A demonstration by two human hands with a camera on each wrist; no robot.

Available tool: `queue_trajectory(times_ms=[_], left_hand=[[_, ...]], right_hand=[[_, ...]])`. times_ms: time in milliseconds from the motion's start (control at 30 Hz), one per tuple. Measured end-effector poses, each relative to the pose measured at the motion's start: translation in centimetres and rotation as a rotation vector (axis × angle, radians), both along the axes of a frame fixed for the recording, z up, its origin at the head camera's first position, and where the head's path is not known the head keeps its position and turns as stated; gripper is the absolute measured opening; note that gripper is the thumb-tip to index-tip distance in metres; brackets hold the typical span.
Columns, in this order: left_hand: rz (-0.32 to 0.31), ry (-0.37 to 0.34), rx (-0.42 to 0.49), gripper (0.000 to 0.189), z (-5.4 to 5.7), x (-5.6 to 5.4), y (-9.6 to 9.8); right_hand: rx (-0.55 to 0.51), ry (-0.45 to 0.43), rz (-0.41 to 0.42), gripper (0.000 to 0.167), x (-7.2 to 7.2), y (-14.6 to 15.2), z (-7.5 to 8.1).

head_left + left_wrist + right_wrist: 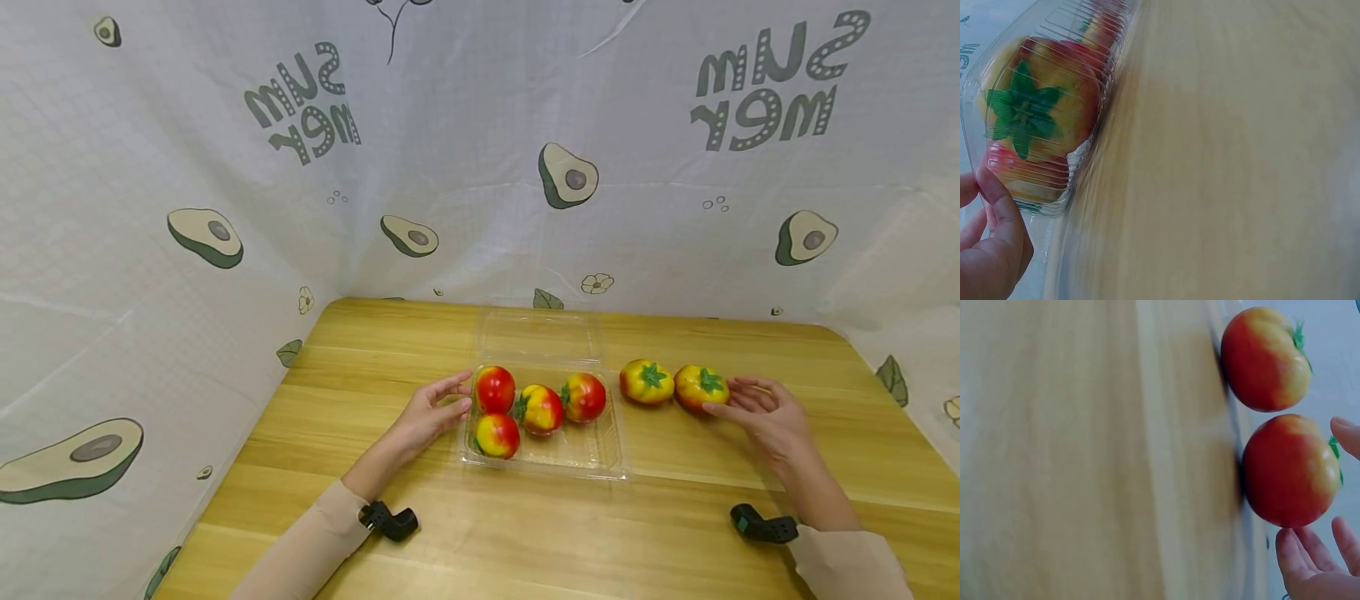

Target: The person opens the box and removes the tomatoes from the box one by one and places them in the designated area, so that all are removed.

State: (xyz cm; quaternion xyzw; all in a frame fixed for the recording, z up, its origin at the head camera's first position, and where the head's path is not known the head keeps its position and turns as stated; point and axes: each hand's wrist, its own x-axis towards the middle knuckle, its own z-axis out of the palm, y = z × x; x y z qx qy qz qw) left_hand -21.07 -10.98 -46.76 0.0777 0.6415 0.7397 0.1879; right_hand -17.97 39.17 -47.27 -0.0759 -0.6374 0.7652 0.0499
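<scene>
A clear plastic clamshell box [573, 454] lies with its lid folded back, holding several red-and-yellow tomatoes [542, 409]. At its left rim is my left hand [426, 421], thumb and fingers somewhat apart, fingertips touching the edge. In the left wrist view, a tomato with a green star-shaped calyx [1022, 109] shows through the box wall. Two more tomatoes sit side by side to the right of the box. My right hand [772, 421] reaches around the rightmost tomato [701, 389], thumb in front, fingers at its right side. The other tomato [647, 382] stands between it and the box.
The transparent lid [536, 333] extends behind the box along the wooden table [487, 533]. Beyond the table's back and left edges hangs a white curtain [465, 150] printed with avocados. Each wrist wears a black strap with a camera.
</scene>
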Motion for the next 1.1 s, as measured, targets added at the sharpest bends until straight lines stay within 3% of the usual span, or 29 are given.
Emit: queue_trajectory(times_ms=[167, 267, 533, 1100], left_hand=[[-0.003, 0.001, -0.001, 0.054, 0.0, 0.0, 0.0], [-0.005, 0.0, -0.002, 0.054, 0.0, 0.0, 0.0], [0.004, -0.006, 0.004, 0.054, -0.1, 0.0, 0.0], [0.003, -0.006, 0.002, 0.054, -0.2, -0.1, -0.1]], right_hand=[[-0.06, 0.059, -0.007, 0.052, -0.4, 0.7, -0.4], [-0.092, 0.07, -0.006, 0.052, -0.1, 0.3, 0.4], [0.031, 0.057, -0.015, 0.046, 1.5, -1.9, 3.8], [0.057, 0.176, 0.049, 0.046, 2.7, -4.7, 6.7]])
